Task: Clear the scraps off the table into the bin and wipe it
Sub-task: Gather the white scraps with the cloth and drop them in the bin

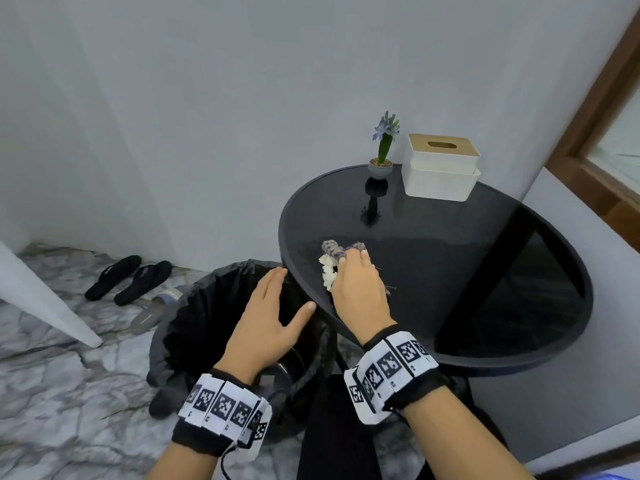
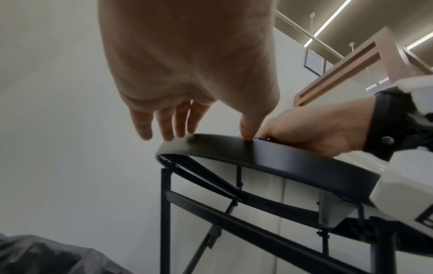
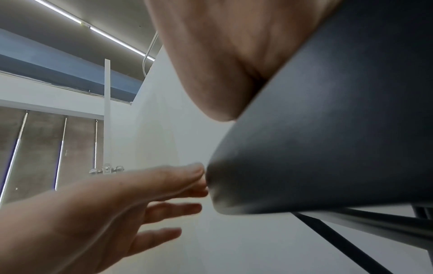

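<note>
A round black table (image 1: 450, 258) stands by a bin (image 1: 207, 299) lined with a black bag. Near the table's left edge my right hand (image 1: 356, 282) grips a grey-purple cloth (image 1: 337, 247), with white scraps (image 1: 328, 271) bunched against its left side. My left hand (image 1: 273, 306) is held open and flat beside the rim, above the bin mouth. In the left wrist view the left hand (image 2: 178, 115) has its thumb touching the table rim (image 2: 281, 159), and the right hand (image 2: 316, 129) lies on top. The right wrist view shows the rim (image 3: 328, 148) and the open left hand (image 3: 117, 204).
A white tissue box (image 1: 440, 168) and a small potted flower (image 1: 382, 150) stand at the table's back edge by the wall. Black slippers (image 1: 128, 278) and grey shoes lie on the marble floor left of the bin. A white panel (image 1: 45, 299) slants in at the left.
</note>
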